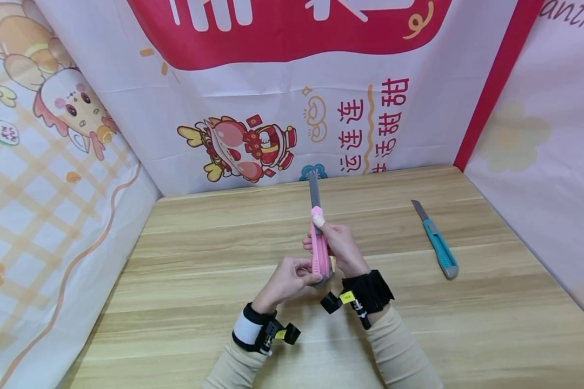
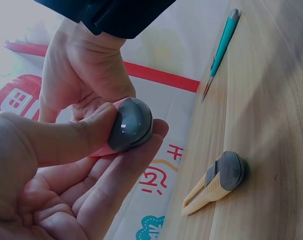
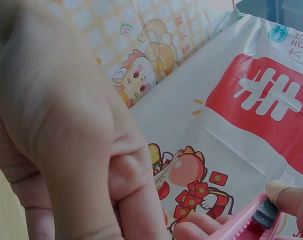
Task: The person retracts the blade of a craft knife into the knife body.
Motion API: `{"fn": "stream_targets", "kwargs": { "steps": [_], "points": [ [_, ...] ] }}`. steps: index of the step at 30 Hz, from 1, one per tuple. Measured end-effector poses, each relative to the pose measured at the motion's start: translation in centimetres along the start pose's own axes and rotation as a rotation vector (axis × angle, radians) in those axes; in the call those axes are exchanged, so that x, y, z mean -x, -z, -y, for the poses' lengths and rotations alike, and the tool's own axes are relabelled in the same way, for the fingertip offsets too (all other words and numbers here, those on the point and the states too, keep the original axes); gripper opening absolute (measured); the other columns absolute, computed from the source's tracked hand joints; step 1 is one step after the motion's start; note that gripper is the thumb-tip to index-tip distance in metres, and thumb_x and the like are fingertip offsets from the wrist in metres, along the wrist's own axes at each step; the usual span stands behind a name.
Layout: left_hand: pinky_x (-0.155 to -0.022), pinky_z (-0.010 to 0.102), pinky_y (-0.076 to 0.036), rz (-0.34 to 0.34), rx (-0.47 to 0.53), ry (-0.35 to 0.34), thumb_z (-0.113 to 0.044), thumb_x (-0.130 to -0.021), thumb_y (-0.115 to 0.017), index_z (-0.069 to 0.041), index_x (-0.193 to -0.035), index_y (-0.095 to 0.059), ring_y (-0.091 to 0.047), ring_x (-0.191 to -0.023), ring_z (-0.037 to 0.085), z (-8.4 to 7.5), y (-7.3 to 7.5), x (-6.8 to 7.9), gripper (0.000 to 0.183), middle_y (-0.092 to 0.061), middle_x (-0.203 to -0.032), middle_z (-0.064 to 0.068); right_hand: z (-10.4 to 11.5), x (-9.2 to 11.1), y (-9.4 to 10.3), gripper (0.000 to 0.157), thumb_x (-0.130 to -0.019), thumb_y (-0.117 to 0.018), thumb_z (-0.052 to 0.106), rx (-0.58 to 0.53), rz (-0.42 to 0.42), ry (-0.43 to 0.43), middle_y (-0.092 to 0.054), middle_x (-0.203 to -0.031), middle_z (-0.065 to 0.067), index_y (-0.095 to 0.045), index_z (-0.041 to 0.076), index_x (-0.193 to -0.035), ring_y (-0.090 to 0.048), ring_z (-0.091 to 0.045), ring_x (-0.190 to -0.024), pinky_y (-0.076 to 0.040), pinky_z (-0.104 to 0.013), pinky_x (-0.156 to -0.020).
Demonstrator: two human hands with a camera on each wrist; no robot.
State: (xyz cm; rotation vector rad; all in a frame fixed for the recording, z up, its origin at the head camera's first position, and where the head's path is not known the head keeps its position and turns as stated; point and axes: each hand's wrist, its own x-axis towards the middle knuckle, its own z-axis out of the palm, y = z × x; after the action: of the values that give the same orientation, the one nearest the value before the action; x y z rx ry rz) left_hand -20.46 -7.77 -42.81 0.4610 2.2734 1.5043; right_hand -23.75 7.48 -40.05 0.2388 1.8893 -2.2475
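A pink utility knife [image 1: 320, 254], its grey blade [image 1: 314, 190] extended, points toward the back wall in the head view. My left hand [image 1: 286, 282] pinches the handle's grey rear end [image 2: 133, 125] between thumb and fingers. Further up the handle, my right hand [image 1: 343, 248] holds the knife, its thumb on the dark slider [image 3: 265, 214]. Underneath lies a cream-yellow utility knife [image 2: 216, 186] on the table, mostly hidden in the head view by the pink one. A teal utility knife [image 1: 439, 246] rests to the right of my hands with its blade out.
The wood-grain table [image 1: 199, 259] carries the knives. A printed cloth [image 1: 165, 119] with red characters and cartoon figures hangs behind it, and more cloth encloses the left and right sides. Both wrists wear strapped-on cameras.
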Motion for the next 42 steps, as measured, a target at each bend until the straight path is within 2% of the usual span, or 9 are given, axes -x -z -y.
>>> {"fn": "stream_targets", "kwargs": {
  "steps": [9,19,28,31,37,42],
  "points": [
    [-0.078,0.047,-0.061,-0.004,0.008,-0.032,-0.006,-0.087,-0.068,0.003,-0.108,-0.069,-0.074,-0.082,0.027,0.13,-0.41,-0.01,0.023,-0.073,-0.099,0.024,0.12,0.07,0.15,0.05,-0.098,-0.054,0.038,-0.009,0.026,0.004,-0.071,-0.062,0.003,-0.063,-0.011,-0.1,-0.07,-0.008,-0.059,-0.062,-0.025,-0.064],
    [-0.077,0.046,-0.061,-0.016,-0.021,-0.031,-0.005,-0.088,-0.066,0.002,-0.109,-0.069,-0.074,-0.083,0.026,-0.13,-0.51,0.08,0.023,-0.073,-0.099,0.023,0.2,0.13,0.45,0.048,-0.1,-0.052,0.035,-0.003,0.065,0.019,-0.071,-0.063,0.004,-0.062,-0.013,-0.102,-0.07,-0.008,-0.06,-0.062,-0.024,-0.064],
    [-0.08,0.043,-0.061,-0.006,-0.009,0.001,-0.009,-0.088,-0.068,0.0,-0.11,-0.069,-0.074,-0.086,0.023,-0.17,-0.37,-0.05,0.024,-0.074,-0.102,0.021,0.23,0.05,0.27,0.049,-0.1,-0.052,0.029,0.0,0.055,0.003,-0.071,-0.062,0.005,-0.057,-0.017,-0.115,-0.07,-0.007,-0.061,-0.062,-0.024,-0.067],
    [-0.079,0.044,-0.062,-0.006,-0.01,-0.007,-0.009,-0.088,-0.068,0.001,-0.11,-0.069,-0.074,-0.085,0.025,-0.2,-0.34,-0.04,0.024,-0.074,-0.1,0.021,0.27,0.05,0.3,0.046,-0.1,-0.052,0.029,0.002,0.055,0.006,-0.071,-0.063,0.004,-0.059,-0.016,-0.112,-0.07,-0.007,-0.061,-0.062,-0.024,-0.066],
    [-0.079,0.045,-0.061,-0.004,-0.005,-0.02,-0.008,-0.088,-0.067,0.002,-0.111,-0.069,-0.074,-0.083,0.026,-0.13,-0.4,0.01,0.024,-0.073,-0.1,0.023,0.29,0.08,0.43,0.035,-0.099,-0.054,0.027,-0.001,0.058,0.006,-0.071,-0.062,0.004,-0.065,-0.005,-0.091,-0.07,-0.007,-0.059,-0.06,-0.022,-0.062],
    [-0.079,0.046,-0.061,-0.005,0.001,-0.016,-0.008,-0.089,-0.067,0.002,-0.112,-0.068,-0.074,-0.083,0.026,-0.19,-0.49,0.1,0.025,-0.073,-0.099,0.023,0.22,0.2,0.52,0.038,-0.099,-0.055,0.026,-0.009,0.082,0.02,-0.071,-0.062,0.004,-0.063,-0.011,-0.098,-0.07,-0.007,-0.06,-0.061,-0.022,-0.064]
  ]
}}
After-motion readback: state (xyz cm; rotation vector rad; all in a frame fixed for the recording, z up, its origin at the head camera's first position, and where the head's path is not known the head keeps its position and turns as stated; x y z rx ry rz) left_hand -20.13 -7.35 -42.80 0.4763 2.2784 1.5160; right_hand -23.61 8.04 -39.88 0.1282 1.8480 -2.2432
